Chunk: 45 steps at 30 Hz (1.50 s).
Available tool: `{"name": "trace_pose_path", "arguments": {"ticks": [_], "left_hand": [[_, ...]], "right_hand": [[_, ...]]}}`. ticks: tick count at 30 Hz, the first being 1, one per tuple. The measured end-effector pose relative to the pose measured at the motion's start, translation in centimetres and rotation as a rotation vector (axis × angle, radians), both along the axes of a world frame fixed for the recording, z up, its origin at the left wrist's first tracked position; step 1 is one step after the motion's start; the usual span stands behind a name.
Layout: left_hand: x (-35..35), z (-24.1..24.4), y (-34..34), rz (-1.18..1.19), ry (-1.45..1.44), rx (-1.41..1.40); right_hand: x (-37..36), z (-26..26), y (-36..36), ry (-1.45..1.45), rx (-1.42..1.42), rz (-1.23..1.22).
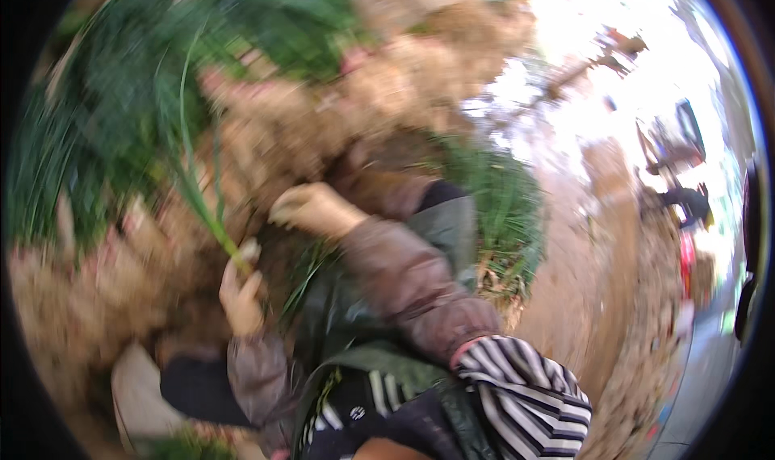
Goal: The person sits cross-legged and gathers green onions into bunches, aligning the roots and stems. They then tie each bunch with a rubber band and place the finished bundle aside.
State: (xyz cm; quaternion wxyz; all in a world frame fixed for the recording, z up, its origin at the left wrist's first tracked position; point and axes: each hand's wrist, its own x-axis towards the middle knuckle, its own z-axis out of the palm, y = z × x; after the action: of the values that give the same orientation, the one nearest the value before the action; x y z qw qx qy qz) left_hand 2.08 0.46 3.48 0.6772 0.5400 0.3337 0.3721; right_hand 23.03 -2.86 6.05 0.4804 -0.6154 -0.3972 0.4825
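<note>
My left hand [242, 296] grips a green onion [215, 227] near its pale base. Its long leaves point up and to the left. My right hand [315, 209] is a short way off to the right, fingers curled and blurred by motion. Whether anything small is between those fingers cannot be told. Beyond both hands lies a large heap of green onions [103, 121], with pinkish bases and brown, soil-covered roots [284, 121] turned towards me. A dark green apron [339, 302] covers my lap, and a few loose green leaves [309, 275] lie on it.
A pile of green leaves [502, 218] lies on the ground right of my knee. Wet brown ground [563, 302] stretches beyond it. A person in dark clothes [690, 206] is far off at the right, near a parked vehicle [672, 139]. More greenery [187, 448] lies at the bottom left.
</note>
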Motion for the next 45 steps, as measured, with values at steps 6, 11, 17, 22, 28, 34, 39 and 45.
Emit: {"name": "trace_pose_path", "arguments": {"ticks": [6, 11, 17, 22, 28, 34, 39, 45], "left_hand": [[-3.6, 2.5, 0.6, 0.154, -0.35, -0.152], [-2.7, -0.1, 2.1, 0.034, -0.856, -0.517], [-1.4, -4.5, 1.2, 0.085, -0.613, -0.842], [-1.4, -3.4, 1.3, 0.183, -0.424, -0.706], [-1.5, -2.3, 1.4, 0.163, -0.324, -0.674], [-1.5, -1.8, 1.4, 0.13, -0.303, -0.596], [-1.6, -1.4, 1.5, 0.102, -0.315, -0.595], [-0.5, 0.0, 0.3, 0.067, -0.245, -0.718]], "right_hand": [[1.7, -1.7, -4.0, 0.634, 0.176, 0.427], [-1.9, -14.3, -4.7, -0.34, -0.558, 0.2], [-2.5, -8.9, 1.2, -0.381, 0.012, -0.12], [-2.0, -1.7, 11.5, -0.874, 0.089, -0.209], [-3.1, -1.4, 17.9, -1.105, -0.191, -0.075], [2.5, 1.6, 17.6, -0.558, 0.029, -0.123], [1.0, 3.9, 12.3, -0.075, 0.135, 0.03], [-7.0, -2.4, 6.8, 0.321, 0.006, -0.101]]}}
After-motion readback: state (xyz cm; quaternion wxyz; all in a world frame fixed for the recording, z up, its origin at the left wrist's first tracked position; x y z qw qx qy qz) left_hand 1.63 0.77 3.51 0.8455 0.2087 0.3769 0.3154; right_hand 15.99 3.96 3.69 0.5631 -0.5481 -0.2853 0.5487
